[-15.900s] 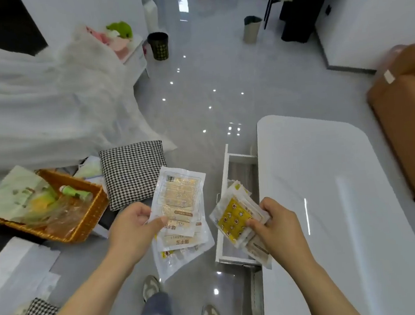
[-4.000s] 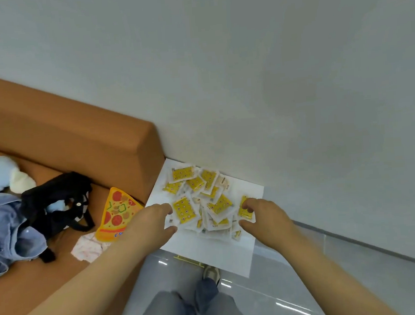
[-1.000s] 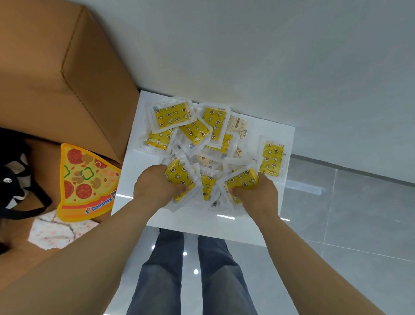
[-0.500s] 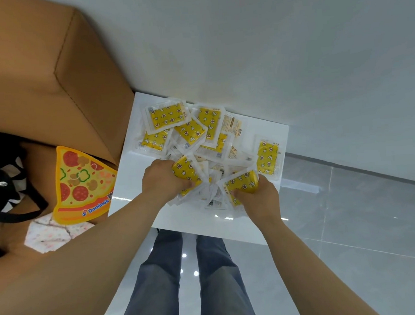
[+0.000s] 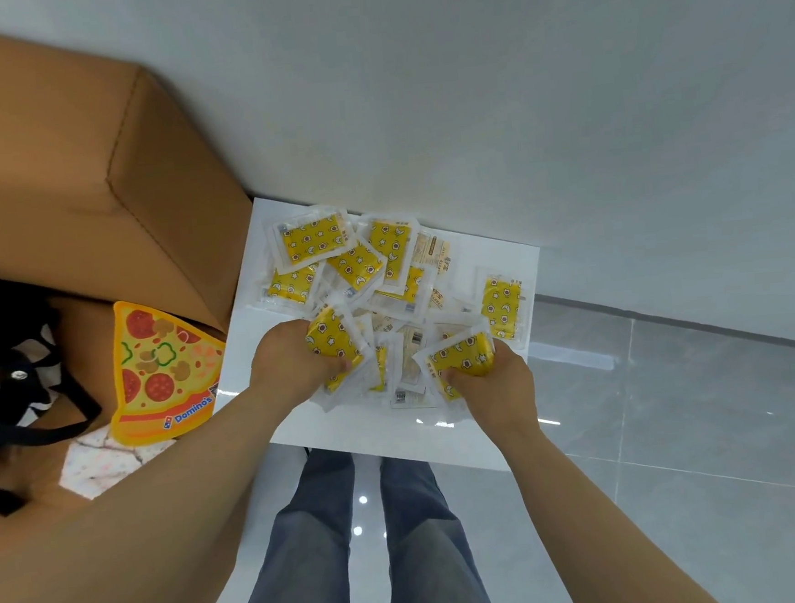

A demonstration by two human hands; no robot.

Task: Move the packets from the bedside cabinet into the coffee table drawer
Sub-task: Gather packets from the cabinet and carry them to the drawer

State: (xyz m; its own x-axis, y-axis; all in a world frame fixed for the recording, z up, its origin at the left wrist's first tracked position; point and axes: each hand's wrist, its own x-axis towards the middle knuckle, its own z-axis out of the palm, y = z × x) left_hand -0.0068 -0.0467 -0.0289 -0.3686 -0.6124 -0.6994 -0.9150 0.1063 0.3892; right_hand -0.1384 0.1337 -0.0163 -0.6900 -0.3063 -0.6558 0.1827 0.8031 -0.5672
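Far left: one black strapped bag (image 5: 7,379) lying on the tan leather-look bed frame (image 5: 66,161). Next along, one flat pizza-slice-shaped card printed "Domino's" (image 5: 163,372), just beside one white square-topped bedside cabinet (image 5: 275,406) set against the plain white wall (image 5: 511,78). Heaped on that top: clear plastic packets with yellow star-print inserts (image 5: 312,239), six yellow faces lying loose, several pale backs among them, too overlapped for a full count. Curled round at least one bunched yellow packet at the heap's near-left edge, the left hand (image 5: 286,364); curled round another at the near-right edge, the right hand (image 5: 492,379), both hands down in the heap. Below, two legs in grey jeans (image 5: 319,545) over glossy grey floor tiles (image 5: 681,421)
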